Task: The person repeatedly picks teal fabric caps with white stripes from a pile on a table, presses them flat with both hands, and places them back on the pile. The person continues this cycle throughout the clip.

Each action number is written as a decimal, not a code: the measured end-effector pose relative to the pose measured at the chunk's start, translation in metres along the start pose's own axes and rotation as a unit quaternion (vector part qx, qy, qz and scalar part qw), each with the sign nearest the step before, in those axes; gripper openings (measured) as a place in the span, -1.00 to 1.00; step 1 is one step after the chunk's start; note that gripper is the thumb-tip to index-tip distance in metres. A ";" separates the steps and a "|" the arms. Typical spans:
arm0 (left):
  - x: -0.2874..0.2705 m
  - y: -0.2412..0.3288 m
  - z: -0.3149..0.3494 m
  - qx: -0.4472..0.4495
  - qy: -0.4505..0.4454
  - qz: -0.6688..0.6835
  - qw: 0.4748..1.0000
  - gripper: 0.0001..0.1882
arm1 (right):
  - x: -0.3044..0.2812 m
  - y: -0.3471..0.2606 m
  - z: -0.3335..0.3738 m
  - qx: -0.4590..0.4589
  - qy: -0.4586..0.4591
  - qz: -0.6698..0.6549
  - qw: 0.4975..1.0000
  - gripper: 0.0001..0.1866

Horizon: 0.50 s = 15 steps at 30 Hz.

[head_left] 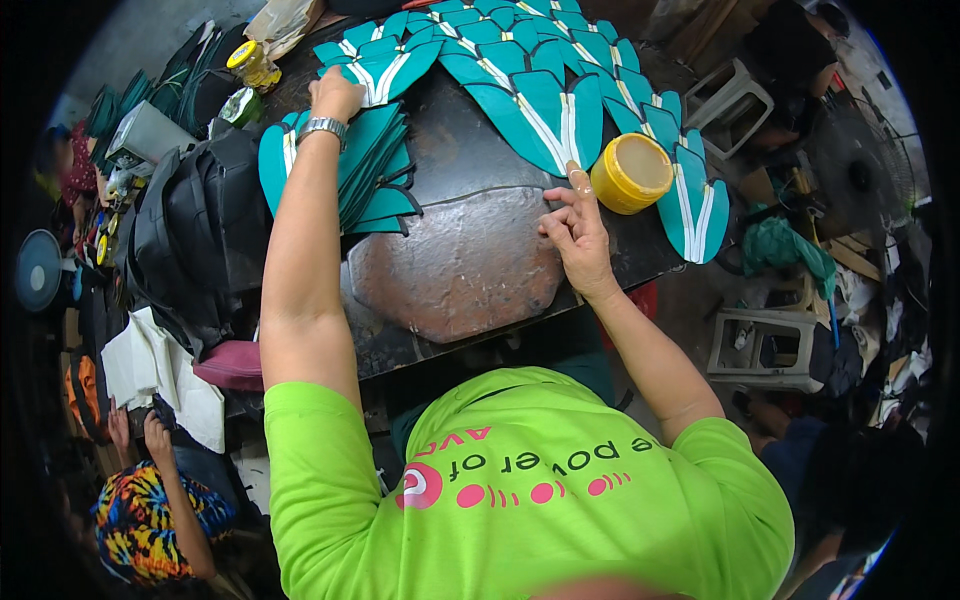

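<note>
My left hand (337, 97) is closed at the near left edge of a teal shoe-upper piece (392, 72) with black edging and white strips. Below that wrist, a thick stack of similar teal pieces (372, 170) lies on the table. Out to the right, my right hand (580, 235) has its index finger stretched to the rounded tip of another teal upper (535, 110). Its other fingers are loosely bent and hold nothing; a pale smear shows on the index finger. Right beside this finger stands an open yellow tub (632, 175) with pale contents.
Overlapping rows of teal uppers (610, 75) cover the table's far side. A worn brown slab (460, 265) lies at the near edge. Black material (200, 220) is heaped at left, near a yellow-lidded jar (252, 65). Another person's hands (155, 435) show lower left; plastic stools (765, 345) stand right.
</note>
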<state>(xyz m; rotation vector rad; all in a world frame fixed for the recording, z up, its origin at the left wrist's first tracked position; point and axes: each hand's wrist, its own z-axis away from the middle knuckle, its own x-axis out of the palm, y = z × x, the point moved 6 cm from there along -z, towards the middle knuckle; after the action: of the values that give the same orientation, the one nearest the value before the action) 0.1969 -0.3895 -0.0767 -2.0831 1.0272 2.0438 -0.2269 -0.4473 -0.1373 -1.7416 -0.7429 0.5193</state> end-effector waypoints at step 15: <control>-0.069 -0.035 0.141 0.189 -0.097 -0.042 0.976 -0.28 | -0.001 0.002 0.000 -0.025 -0.009 0.015 1.000 -0.25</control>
<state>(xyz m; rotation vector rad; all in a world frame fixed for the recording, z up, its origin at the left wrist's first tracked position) 0.0970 -0.2667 -0.0462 -1.6737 1.1637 1.7964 -0.2272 -0.4482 -0.1389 -1.7991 -0.7485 0.5421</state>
